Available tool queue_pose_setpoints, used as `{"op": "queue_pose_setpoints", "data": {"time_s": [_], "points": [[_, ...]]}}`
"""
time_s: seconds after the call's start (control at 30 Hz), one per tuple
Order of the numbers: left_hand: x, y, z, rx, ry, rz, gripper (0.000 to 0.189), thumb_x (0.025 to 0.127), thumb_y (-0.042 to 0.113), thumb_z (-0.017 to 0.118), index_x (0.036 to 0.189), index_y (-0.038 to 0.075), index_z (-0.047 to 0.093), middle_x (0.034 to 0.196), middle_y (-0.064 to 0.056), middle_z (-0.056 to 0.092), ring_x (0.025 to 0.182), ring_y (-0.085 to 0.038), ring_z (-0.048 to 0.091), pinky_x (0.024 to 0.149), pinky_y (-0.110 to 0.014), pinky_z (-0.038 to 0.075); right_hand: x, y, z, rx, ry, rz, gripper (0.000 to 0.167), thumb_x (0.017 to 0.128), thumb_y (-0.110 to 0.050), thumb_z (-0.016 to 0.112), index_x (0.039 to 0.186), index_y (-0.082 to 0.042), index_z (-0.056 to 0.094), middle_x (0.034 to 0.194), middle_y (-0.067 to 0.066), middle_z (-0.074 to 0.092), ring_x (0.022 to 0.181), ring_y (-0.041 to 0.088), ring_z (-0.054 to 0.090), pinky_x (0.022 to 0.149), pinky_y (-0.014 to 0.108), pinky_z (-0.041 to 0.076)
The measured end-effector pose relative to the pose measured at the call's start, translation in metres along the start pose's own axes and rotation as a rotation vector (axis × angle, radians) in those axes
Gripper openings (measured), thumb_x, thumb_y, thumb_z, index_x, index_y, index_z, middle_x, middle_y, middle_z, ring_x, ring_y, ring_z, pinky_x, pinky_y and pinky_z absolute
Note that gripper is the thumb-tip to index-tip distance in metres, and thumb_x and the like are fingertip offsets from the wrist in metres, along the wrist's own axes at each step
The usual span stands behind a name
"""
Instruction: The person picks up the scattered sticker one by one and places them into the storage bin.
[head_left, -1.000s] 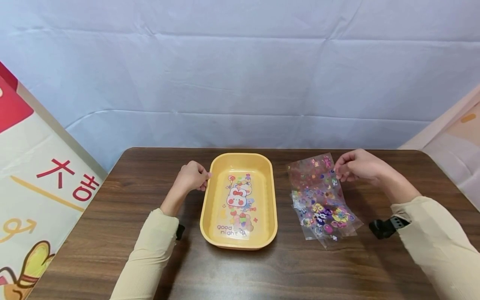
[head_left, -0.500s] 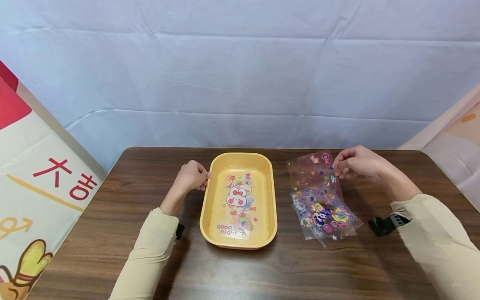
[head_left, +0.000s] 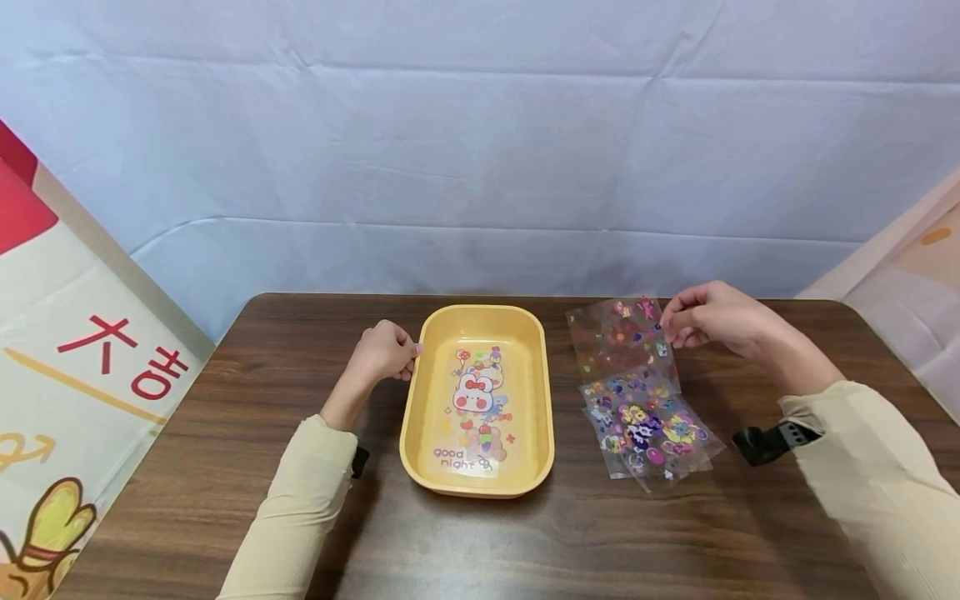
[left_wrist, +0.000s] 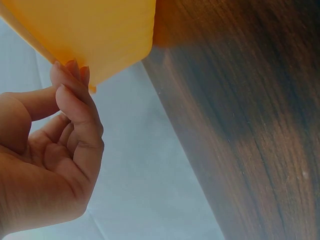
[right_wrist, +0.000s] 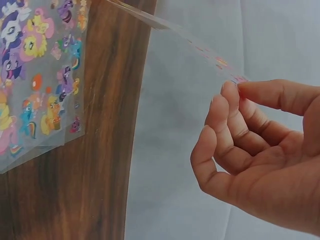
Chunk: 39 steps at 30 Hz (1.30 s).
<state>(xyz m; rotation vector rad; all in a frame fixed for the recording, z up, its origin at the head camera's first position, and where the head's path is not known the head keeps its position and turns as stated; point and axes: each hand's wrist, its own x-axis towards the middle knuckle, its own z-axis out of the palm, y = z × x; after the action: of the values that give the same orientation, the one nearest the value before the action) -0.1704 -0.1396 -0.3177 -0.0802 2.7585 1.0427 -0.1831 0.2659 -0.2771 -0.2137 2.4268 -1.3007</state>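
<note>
A yellow rectangular tray (head_left: 546,400) lies on the table with a clear sticker sheet (head_left: 474,396) in it, printed with a rabbit and "good night". My left hand (head_left: 386,350) pinches the tray's left rim; in the left wrist view my fingers (left_wrist: 75,75) meet its yellow wall (left_wrist: 107,35). My right hand (head_left: 716,317) pinches the right edge of a clear sticker sheet (head_left: 618,337), lifted at an angle. Seen almost edge-on in the right wrist view, that held sheet (right_wrist: 210,57) runs to my thumb and fingertip. Below it several more sticker sheets (head_left: 648,429) lie overlapping, with colourful pony figures.
The dark wooden table (head_left: 480,550) ends at a far edge before a pale cloth backdrop (head_left: 480,150). A printed cloth (head_left: 112,333) with red characters hangs at the left. Black straps (head_left: 772,442) sit at my wrists.
My right hand has moved slightly up and left, raising the pinched sticker sheet and drawing it a little off the overlapping ones. The left hand and the tray have stayed in place.
</note>
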Motion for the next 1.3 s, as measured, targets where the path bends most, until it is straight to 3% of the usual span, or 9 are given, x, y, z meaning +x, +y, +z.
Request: {"op": "queue_pose_setpoints", "data": {"time_s": [0.5,0.77,1.3], "points": [[0.000,-0.001,0.001,-0.009,-0.008,-0.009,0.034,0.090,0.015,0.059,0.059,0.004,0.056,0.058,-0.006,0.061,0.056,-0.021,0.063,0.061,-0.035,0.054,-0.005,-0.017,-0.005,0.003,0.003,-0.028,0.017,0.093,-0.005,0.047,0.095,0.009,0.056,0.082,0.011,0.059,0.074,0.019,0.058,0.065,0.030,0.051],[0.000,-0.001,0.002,-0.011,-0.003,-0.009,0.034,0.090,0.015,0.059,0.058,0.004,0.054,0.057,-0.006,0.061,0.050,-0.014,0.059,0.060,-0.034,0.054,-0.005,-0.027,-0.007,0.007,0.010,-0.055,0.019,0.094,-0.006,0.046,0.099,0.011,0.054,0.083,0.011,0.059,0.075,0.018,0.058,0.066,0.029,0.051],[-0.001,0.000,0.002,-0.010,-0.002,-0.005,0.034,0.090,0.014,0.059,0.058,0.003,0.054,0.057,-0.006,0.060,0.050,-0.013,0.059,0.060,-0.034,0.054,-0.003,-0.037,-0.006,0.016,0.022,-0.094,0.018,0.095,-0.005,0.045,0.099,0.010,0.055,0.081,0.006,0.059,0.073,0.015,0.059,0.064,0.027,0.051]]}}
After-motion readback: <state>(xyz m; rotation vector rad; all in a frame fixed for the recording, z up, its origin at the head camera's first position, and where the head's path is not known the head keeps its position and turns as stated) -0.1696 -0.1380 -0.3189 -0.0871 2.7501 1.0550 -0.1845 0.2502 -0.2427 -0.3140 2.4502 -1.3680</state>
